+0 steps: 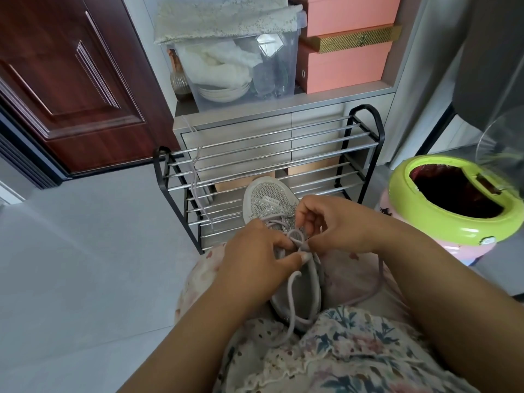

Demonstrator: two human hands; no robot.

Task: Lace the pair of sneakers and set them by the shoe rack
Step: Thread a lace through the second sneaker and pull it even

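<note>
A grey mesh sneaker (265, 198) rests on my lap, toe pointing away toward the shoe rack (266, 154). Its pale lilac lace (292, 290) crosses the eyelets and forms a loop near the tongue. My left hand (255, 251) pinches the lace at that loop between thumb and forefinger. My right hand (331, 222) pinches the lace on the other side, fingers curled over the sneaker's top. Loose lace ends trail down over my lap. A second lilac lace (195, 177) hangs over the rack's left rails. The other sneaker is not in view.
A green-rimmed pink bin (453, 222) stands right of the rack. Behind the rack is a grey cabinet (235, 129) bearing a clear storage box (241, 66) and pink boxes (346, 63). A dark red door (71, 80) is at left. Grey floor tiles (85, 265) lie left.
</note>
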